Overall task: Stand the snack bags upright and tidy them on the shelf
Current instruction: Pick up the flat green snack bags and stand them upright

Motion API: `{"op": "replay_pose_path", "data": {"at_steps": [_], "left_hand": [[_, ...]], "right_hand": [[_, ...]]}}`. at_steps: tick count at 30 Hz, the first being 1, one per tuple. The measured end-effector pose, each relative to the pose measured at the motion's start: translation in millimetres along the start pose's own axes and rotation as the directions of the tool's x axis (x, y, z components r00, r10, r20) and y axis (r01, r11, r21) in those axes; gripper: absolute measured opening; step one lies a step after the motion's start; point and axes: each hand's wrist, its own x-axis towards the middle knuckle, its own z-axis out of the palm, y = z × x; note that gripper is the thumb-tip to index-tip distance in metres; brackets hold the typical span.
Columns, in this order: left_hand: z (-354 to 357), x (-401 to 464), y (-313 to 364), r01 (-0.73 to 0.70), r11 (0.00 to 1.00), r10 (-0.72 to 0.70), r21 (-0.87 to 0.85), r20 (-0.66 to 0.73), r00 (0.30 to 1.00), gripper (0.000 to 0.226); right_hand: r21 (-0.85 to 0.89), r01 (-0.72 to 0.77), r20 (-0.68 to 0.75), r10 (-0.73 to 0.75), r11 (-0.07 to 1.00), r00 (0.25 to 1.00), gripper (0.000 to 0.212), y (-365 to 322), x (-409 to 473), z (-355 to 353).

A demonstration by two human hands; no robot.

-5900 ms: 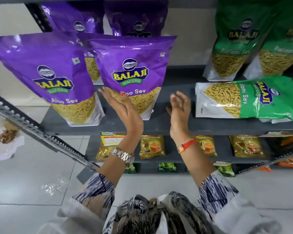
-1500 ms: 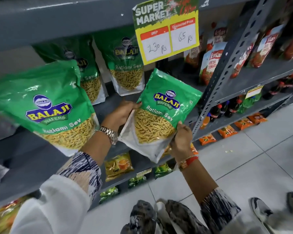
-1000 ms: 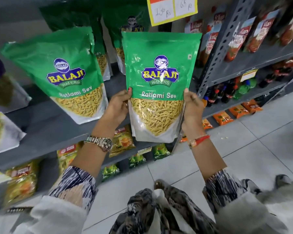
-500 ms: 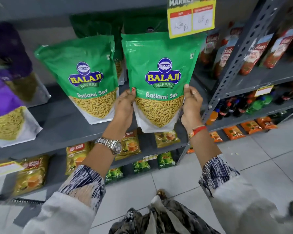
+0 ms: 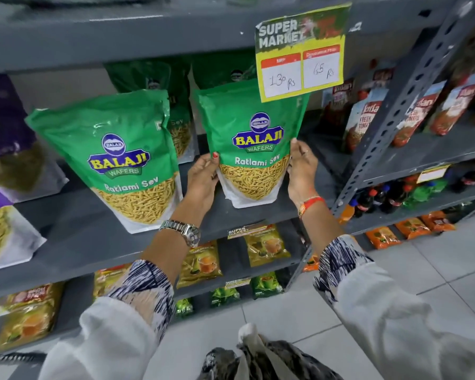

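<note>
Since a moment ago the held green Ratlami Sev bag (image 5: 254,149) has gone back onto the grey shelf (image 5: 74,229), its base now resting on the board, upright. Left hand (image 5: 203,179) and right hand (image 5: 302,171) are clamped on its two side edges. Just beside it to the left stands a second green bag (image 5: 121,160), upright too. A yellow price card (image 5: 302,53) hangs over the held bag's top corner
</note>
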Motion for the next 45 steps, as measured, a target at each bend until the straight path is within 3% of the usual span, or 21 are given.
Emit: {"op": "replay_pose_path", "data": {"at_steps": [5, 9, 12, 16, 20, 22, 25, 28, 36, 40, 45], "left_hand": [[1.5, 5.7, -7.6, 0.006, 1.0, -0.006, 0.004, 0.016, 1.0, 0.02], [-4.6, 10.1, -15.7, 0.041, 0.999, -0.041, 0.002, 0.069, 0.997, 0.012], [1.4, 7.1, -24.4, 0.053, 0.994, -0.068, 0.1, 0.145, 0.987, 0.021], [13.0, -1.0, -34.2, 0.025, 0.983, -0.056, 0.183, 0.165, 0.985, 0.023], [13.7, -7.5, -39.9, 0.027, 0.975, -0.061, 0.219, 0.15, 0.987, 0.074], [14.4, -9.7, -43.2, 0.029, 0.981, -0.06, 0.193, 0.157, 0.986, 0.087], [18.2, -13.2, -43.5, 0.045, 0.981, -0.076, 0.19, 0.158, 0.985, 0.075], [20.8, -14.1, -44.5, 0.059, 0.979, -0.083, 0.193, 0.117, 0.99, 0.039], [24.7, -15.4, -44.6, 0.069, 0.974, -0.084, 0.214, 0.063, 0.995, 0.055], [25.3, -13.5, -47.8, 0.074, 0.973, -0.083, 0.217, 0.034, 0.996, 0.038], [27.1, -19.4, -48.7, 0.01, 0.97, -0.004, 0.242, -0.024, 1.0, 0.048]], "right_hand": [[-0.045, -0.031, 0.074, 0.035, 0.999, 0.997, 0.017, 8.4, 7.1, -11.4], [-0.172, -0.136, 0.141, 0.161, 0.976, 0.977, 0.056, 12.9, 4.7, -14.3], [-0.205, -0.123, 0.265, 0.176, 0.971, 0.948, 0.053, 18.5, -0.5, -16.4], [-0.225, -0.131, 0.281, 0.193, 0.965, 0.94, 0.054, 21.9, -2.9, -16.8], [-0.241, -0.137, 0.263, 0.201, 0.961, 0.944, 0.058, 23.4, -4.2, -24.0], [-0.218, -0.136, 0.26, 0.192, 0.966, 0.946, 0.057, 23.5, -5.8, -27.9], [-0.21, -0.127, 0.268, 0.182, 0.97, 0.946, 0.057, 23.7, -8.4, -30.9], [-0.215, -0.125, 0.259, 0.18, 0.968, 0.949, 0.059, 21.1, -9.5, -30.6], [-0.16, -0.122, 0.304, 0.167, 0.98, 0.938, 0.051, 22.7, -6.1, -31.1], [-0.134, -0.121, 0.318, 0.159, 0.984, 0.935, 0.05, 23.9, -3.0, -31.3], [-0.156, -0.103, 0.207, 0.134, 0.982, 0.969, 0.054, 29.1, -4.7, -33.5]]}}
